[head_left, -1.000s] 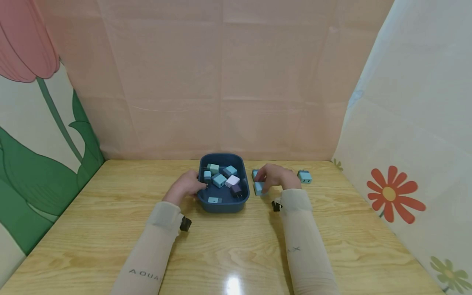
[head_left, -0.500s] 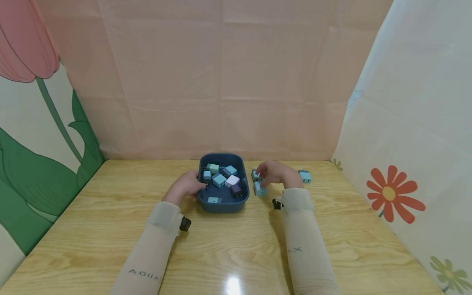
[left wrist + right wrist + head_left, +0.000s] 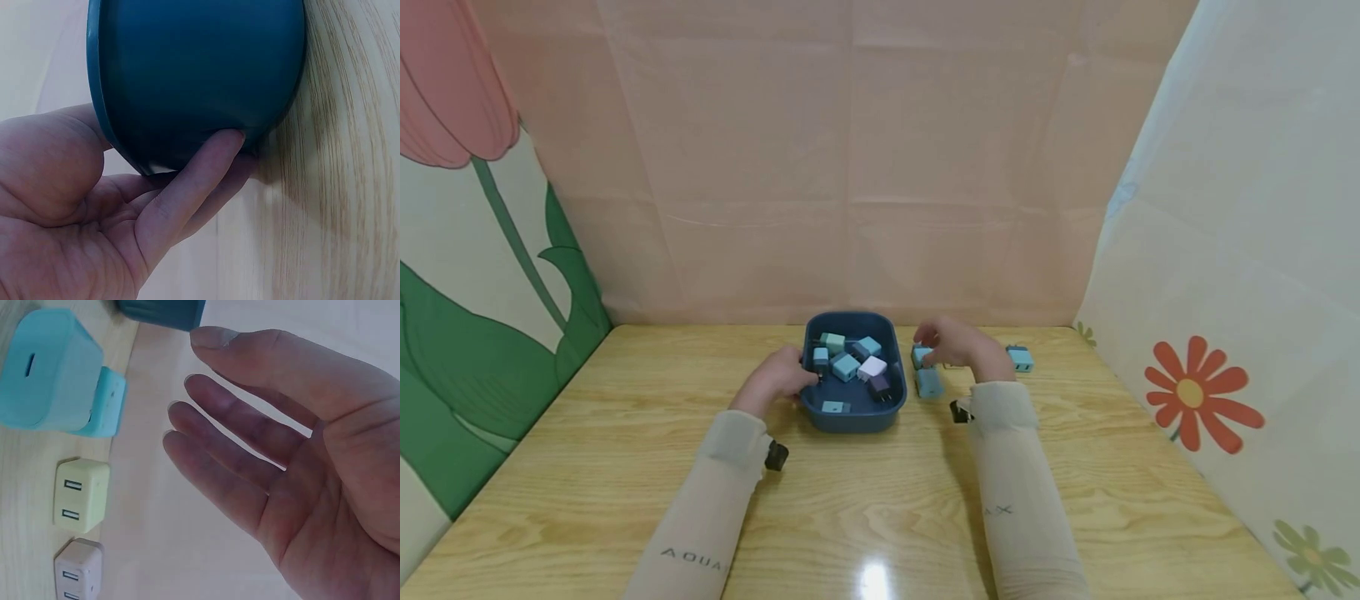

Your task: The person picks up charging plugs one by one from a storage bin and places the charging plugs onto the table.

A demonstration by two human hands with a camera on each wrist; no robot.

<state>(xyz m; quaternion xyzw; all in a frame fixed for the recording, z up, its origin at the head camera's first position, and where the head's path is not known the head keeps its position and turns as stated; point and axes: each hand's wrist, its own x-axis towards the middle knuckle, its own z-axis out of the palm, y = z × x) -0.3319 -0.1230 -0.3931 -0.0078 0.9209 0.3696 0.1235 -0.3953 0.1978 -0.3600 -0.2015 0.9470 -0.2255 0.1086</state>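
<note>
A blue plastic bin (image 3: 854, 422) stands at the table's far middle with several plug-in chargers inside, among them a white one (image 3: 872, 368) and a dark purple one (image 3: 880, 387). My left hand (image 3: 779, 374) grips the bin's left wall, thumb over the rim and fingers against the outside. To the right of the bin lie two light-blue chargers, a nearer one (image 3: 929, 383) and a farther one (image 3: 919, 353). Just above them hovers my right hand (image 3: 958, 343), its fingers loosely bent and nothing held. In the right wrist view, the near cyan charger (image 3: 47, 369) lies apart from the fingertips.
Another light-blue charger (image 3: 1020, 359) lies farther right. The right wrist view also shows a yellow charger (image 3: 81, 494) and a pale pinkish one (image 3: 78, 569). Peach sheeting (image 3: 850, 167) hangs behind the wooden table (image 3: 850, 500), with flowered sheets at both sides.
My right hand has come off the nearer light-blue charger, rising and shifting slightly away toward the back; that charger stays on the table. The left hand and bin have not moved.
</note>
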